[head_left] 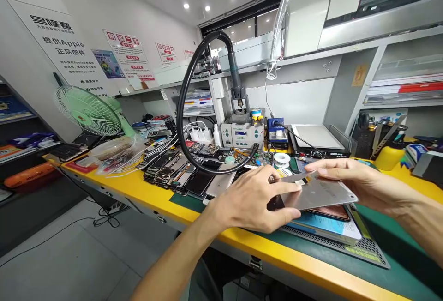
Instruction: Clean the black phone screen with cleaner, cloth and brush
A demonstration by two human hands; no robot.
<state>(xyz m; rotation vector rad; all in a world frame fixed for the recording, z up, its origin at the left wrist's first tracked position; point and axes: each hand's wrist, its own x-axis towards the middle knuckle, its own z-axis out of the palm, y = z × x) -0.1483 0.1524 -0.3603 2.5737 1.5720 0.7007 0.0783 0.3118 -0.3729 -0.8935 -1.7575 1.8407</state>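
Note:
A thin grey phone screen point(323, 192), its metallic back facing up, is held between both hands above the bench. My left hand point(254, 199) grips its left end, the fingers on top near a small yellow and black flex piece point(303, 181). My right hand point(337, 170) pinches the far edge with thumb and fingers. Below the screen lies a phone point(335, 213) with a reddish face, on top of a blue and white box point(325, 227). The box rests on a perforated grey tray point(372, 248). My palms hide part of the screen's left end.
Stacks of phone parts point(169, 169) lie left of my hands. A thick black hose point(182, 107) arches over them from a hot-air station point(242, 132). Behind stand a solder spool point(282, 159) and a flat heating plate point(316, 137). A green fan point(92, 111) is at far left.

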